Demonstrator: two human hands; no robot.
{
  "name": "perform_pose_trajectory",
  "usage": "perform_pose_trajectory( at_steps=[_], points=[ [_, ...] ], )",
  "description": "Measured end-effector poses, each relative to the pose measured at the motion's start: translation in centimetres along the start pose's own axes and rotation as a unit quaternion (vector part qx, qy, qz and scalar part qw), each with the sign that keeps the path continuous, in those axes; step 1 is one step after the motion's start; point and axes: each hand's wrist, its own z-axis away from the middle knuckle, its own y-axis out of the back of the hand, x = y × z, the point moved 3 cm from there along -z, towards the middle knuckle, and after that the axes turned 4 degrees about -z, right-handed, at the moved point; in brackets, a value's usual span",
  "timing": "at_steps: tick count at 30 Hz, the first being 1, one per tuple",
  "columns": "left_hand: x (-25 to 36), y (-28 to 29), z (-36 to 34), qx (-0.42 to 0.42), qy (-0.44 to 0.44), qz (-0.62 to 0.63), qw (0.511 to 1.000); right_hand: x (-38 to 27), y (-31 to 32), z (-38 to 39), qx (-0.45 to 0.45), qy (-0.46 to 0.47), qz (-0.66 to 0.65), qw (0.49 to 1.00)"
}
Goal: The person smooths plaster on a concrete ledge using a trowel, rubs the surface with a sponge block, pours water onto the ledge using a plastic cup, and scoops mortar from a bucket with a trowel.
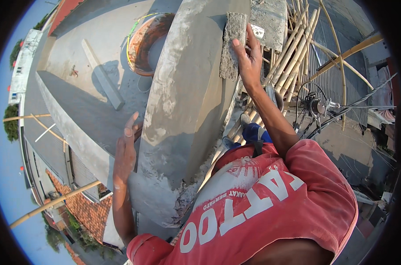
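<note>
We find the rough grey block [234, 46] against the upper right part of the plastered wall [183, 57], its long side running roughly along it, and the right hand [249, 59] grasps it at the edge farther from the wall, thumb toward its face. We judge it stiff and moderately light for its size, with a gritty, crusted skin that should give good friction rather than slip, though its corners may crumble if knocked. We would take hold near the middle of that outer edge, thumb and fingers spread, so that neither end tips. A small white piece [257, 31] shows beside the fingers; we cannot tell whether it belongs to the block. To the left of the wall, the left hand [125, 157] is spread and holds nothing that we can see; we cannot tell whether its fingertips touch the wall. Farther left of the wall, near its upper part, stands an orange bucket [138, 46], and beyond that a long pale bar [104, 77] lies on the floor [70, 44]. To the right of the wall lie bamboo poles [293, 53].
</note>
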Motion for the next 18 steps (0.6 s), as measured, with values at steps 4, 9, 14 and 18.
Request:
perform_pose_trajectory(
  at_steps=[4, 9, 14, 18],
  points=[
    [-0.9, -0.9, -1.1, -0.056, 0.024, -0.013, 0.998, -2.7, -1.0, 7.0, -0.016, 0.073, 0.024, 0.997],
    [-1.4, -2.0, -1.0, -0.084, 0.044, 0.106, 0.990, -6.9, -2.2, 15.3, -0.081, 0.182, 0.045, 0.979],
    [-0.8, -2.3, -0.5, -0.075, 0.067, 0.147, 0.984, -5.5, -0.9, 19.3, -0.160, 0.340, -0.017, 0.927],
    [-0.7, -2.5, -0.2, -0.079, 0.074, 0.159, 0.981, 4.6, 3.4, 19.5, -0.306, 0.164, 0.091, 0.933]
  ],
)
